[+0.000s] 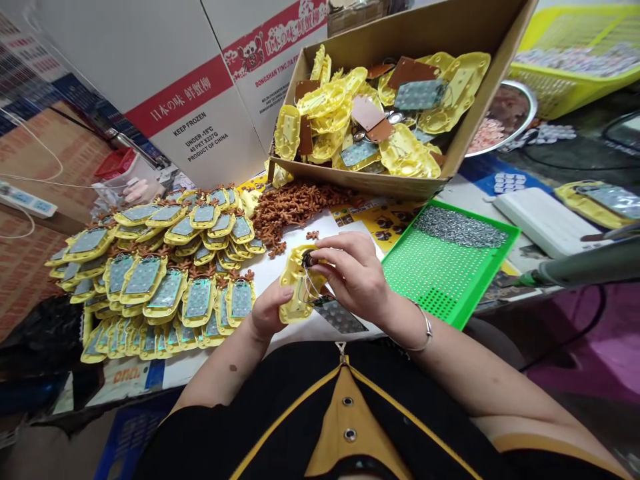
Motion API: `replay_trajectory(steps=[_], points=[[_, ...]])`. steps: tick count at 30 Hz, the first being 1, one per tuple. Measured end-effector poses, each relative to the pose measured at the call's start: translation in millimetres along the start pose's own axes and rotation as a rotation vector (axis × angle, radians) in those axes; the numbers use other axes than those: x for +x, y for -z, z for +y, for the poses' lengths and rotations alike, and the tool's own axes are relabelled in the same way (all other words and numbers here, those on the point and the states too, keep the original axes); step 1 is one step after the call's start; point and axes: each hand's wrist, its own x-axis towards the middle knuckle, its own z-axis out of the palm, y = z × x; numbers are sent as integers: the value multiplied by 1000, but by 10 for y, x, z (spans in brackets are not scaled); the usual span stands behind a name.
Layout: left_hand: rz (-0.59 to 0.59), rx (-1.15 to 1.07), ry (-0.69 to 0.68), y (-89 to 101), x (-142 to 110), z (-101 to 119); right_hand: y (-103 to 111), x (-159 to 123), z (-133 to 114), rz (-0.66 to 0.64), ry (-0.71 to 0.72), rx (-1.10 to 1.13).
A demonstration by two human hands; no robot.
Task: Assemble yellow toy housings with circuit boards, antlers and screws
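Observation:
My left hand (267,310) grips a yellow plastic shell (296,288) from below, thumb along its edge. My right hand (353,273) is closed over the shell's top, its fingertips pinching a small black round part (307,259) with thin wires trailing from it. A grey circuit board (340,315) hangs from the shell on the wires, just under my right wrist. Both hands are above the table's near edge, in front of my chest.
Several finished yellow units (165,280) lie stacked at left. A heap of small brown pieces (295,207) sits behind the hands. A cardboard box (480,40) of yellow shells stands at back. A green tray (440,273) with screws lies at right, beside a screwdriver (580,267).

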Motion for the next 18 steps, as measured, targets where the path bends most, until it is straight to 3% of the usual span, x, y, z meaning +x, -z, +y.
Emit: replay_trajectory(steps=[5, 11, 16, 18], points=[[5, 9, 22, 23, 0, 6, 61, 1, 6, -106, 64, -90], [24, 44, 11, 94, 4, 43, 53, -38, 15, -157, -200, 147], [256, 61, 65, 65, 94, -13, -10, -88, 15, -268, -210, 126], [340, 55, 56, 44, 129, -9, -25, -122, 61, -322, -257, 225]])
